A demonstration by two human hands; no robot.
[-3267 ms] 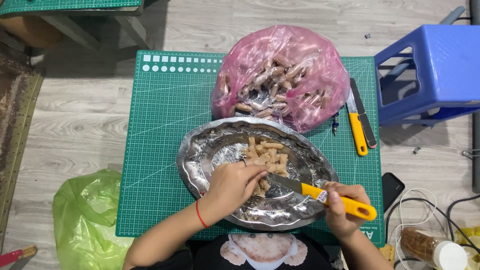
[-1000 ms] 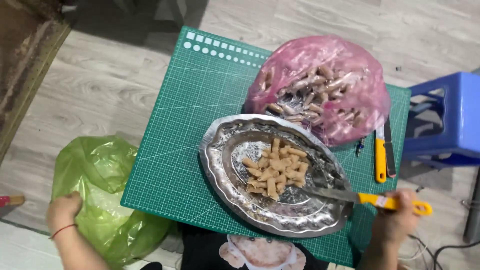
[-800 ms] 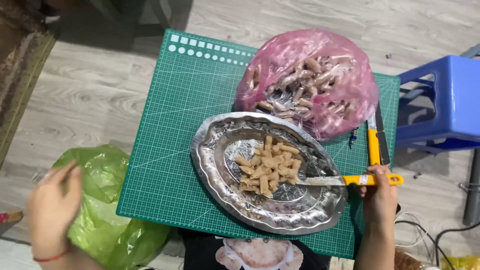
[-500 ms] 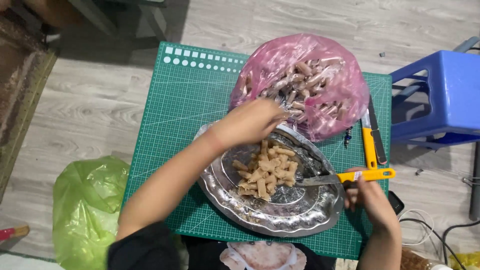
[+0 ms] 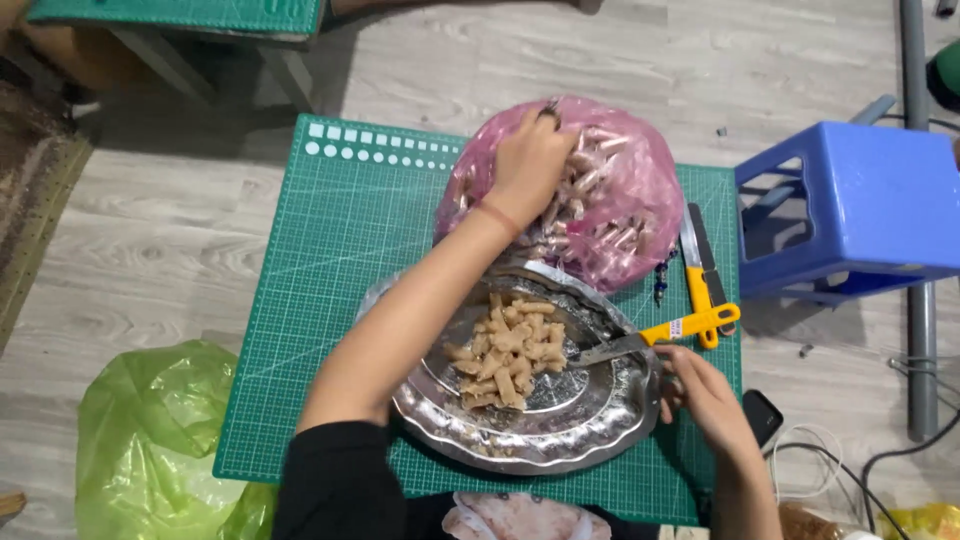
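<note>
My left hand (image 5: 530,160) reaches across the tray into a pink plastic bag (image 5: 630,215) full of tan root pieces; its fingers are buried among them. A round metal tray (image 5: 430,400) holds a pile of cut tan pieces (image 5: 505,350). A yellow-handled knife (image 5: 690,323) lies across the tray's right rim, blade pointing at the pile. My right hand (image 5: 705,395) sits just below that handle at the rim, fingers curled. No finger covers the handle.
A green cutting mat (image 5: 350,230) lies under everything on a wooden floor. Two more knives (image 5: 698,262) lie right of the pink bag. A blue plastic stool (image 5: 850,205) stands at the right, a green plastic bag (image 5: 150,440) at the lower left, and a dark phone (image 5: 762,415) near the mat's right edge.
My left hand left the green bag, swung over the tray and went into the pink bag. The knife handle now shows above my right hand rather than inside it.
</note>
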